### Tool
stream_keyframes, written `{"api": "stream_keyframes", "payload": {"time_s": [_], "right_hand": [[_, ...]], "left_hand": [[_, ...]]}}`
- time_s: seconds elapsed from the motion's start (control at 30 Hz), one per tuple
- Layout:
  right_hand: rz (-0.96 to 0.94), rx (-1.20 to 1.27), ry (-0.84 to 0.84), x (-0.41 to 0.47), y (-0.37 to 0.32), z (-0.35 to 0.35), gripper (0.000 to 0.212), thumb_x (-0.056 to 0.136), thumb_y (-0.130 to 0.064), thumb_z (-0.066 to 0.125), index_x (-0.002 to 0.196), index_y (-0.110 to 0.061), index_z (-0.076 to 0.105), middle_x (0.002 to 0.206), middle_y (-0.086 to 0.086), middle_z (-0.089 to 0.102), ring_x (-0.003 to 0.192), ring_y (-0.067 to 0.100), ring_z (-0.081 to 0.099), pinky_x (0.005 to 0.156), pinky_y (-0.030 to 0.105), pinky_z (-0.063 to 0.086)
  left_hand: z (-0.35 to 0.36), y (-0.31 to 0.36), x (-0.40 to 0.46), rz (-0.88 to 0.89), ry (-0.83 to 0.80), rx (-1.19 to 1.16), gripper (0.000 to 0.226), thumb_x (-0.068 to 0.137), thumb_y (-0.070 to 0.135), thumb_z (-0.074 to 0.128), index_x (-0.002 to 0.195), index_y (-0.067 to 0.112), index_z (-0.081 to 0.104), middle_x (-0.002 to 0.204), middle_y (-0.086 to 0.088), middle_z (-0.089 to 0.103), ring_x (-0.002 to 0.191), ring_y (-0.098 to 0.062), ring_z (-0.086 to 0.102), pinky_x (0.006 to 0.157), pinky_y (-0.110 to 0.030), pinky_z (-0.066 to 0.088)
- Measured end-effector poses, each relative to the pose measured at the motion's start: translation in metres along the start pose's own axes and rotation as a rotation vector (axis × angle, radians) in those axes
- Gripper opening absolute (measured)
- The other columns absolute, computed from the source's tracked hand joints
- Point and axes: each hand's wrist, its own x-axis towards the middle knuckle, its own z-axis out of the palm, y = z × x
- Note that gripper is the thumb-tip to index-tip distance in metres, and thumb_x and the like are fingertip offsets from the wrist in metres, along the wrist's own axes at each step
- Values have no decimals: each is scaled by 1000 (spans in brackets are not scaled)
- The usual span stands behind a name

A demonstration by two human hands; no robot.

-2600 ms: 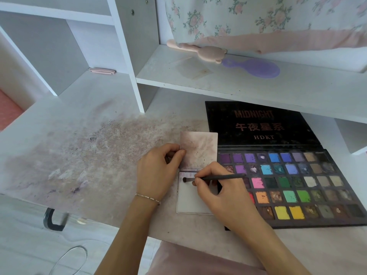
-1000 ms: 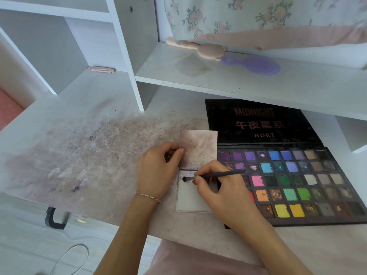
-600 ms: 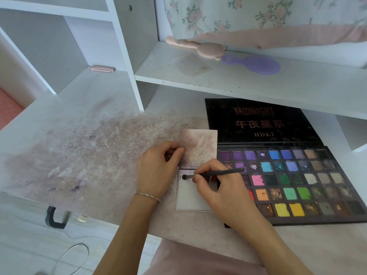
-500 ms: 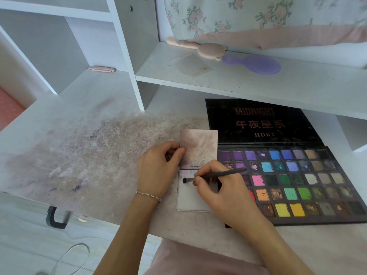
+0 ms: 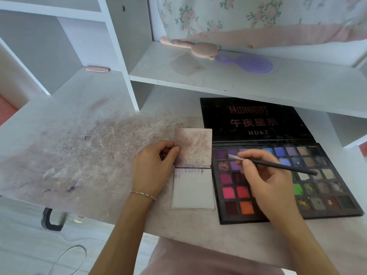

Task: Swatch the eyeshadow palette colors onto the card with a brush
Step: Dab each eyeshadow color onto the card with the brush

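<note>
While the desk carries everything, order runs from palette down to brush. Palette lies open and flat at right, lid folded back; a broad, rigid tray, judged heavy enough to stay put unaided. Its pans hold pressed powder: purples and blues along the top rows, pinks, reds and orange at lower left, green and dull browns further right. Several pans look worn or crumbled; powder is brittle, so a light touch is indicated. Card lies touching the palette's left edge: thin, light, likely to slide. A row of small purple swatches marks its top edge; the rest is blank. Left hand pinches the stained upper leaf, pinning it. Right hand pinches the brush near the ferrule, bristle tip over the purple pans; contact cannot be confirmed. Brush is slim, stiff, light.
</note>
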Motion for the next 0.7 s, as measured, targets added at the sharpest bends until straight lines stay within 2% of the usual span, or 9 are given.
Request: {"api": "stream_keyframes", "payload": {"time_s": [0.13,0.27,0.43,0.6,0.7], "right_hand": [[38,-101,91,2,13,-18,31,89,-7,49,79,-35,55,69,-1,61,59,12,55,49,15,43],[17,-184,154,4,20,-26,20,91,-22,47,80,-39,49,73,-9,61,70,-1,58,61,7,43],[-16,-287,115,9,23,-27,31,89,-9,47,76,-37,47,68,-5,61,68,3,56,59,6,41],[-38,-309,62,11,25,-26,27,86,-11,46,73,-35,49,65,3,62,69,11,55,60,15,41],[-47,-311,53,10,25,-26,28,87,-10,47,73,-35,49,65,4,63,69,11,56,59,13,41]], "left_hand": [[0,0,0,-6,2,-12,8,81,30,64,83,26,70,64,24,57,63,6,53,62,-12,41],[1,-1,0,-4,-1,-11,10,81,30,63,85,24,70,65,24,57,64,6,53,61,-12,39],[1,0,1,1,2,-2,11,81,29,63,85,23,70,66,23,57,64,5,53,60,-12,37],[1,-1,0,12,6,-3,10,81,27,64,84,21,71,66,18,59,64,1,53,61,-18,41],[1,-1,0,13,5,-4,11,81,27,64,85,20,71,67,13,61,64,0,53,65,-23,43]]}}
